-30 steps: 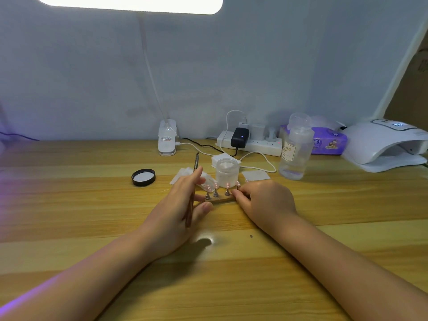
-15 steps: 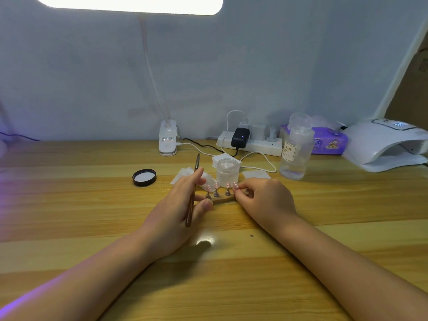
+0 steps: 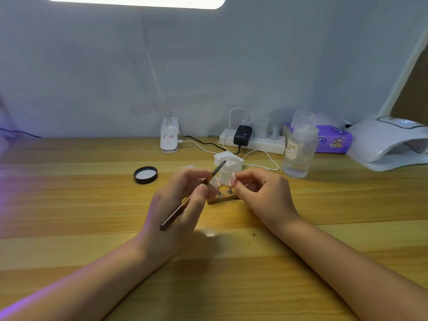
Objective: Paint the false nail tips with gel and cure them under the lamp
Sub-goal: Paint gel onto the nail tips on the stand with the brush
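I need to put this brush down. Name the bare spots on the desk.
Bare wood lies left of the black lid, and along the near edge of the desk between both forearms. It is crowded around the clear jar, nail stand, bottle and power strip.

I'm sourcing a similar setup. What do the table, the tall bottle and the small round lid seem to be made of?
The table looks like wood or a wood-look laminate: plank seams, yellow grain, low sheen. The tall bottle appears to be clear plastic, translucent with a paper label, though glass cannot be ruled out. The small round lid looks like black plastic with a pale liner inside.
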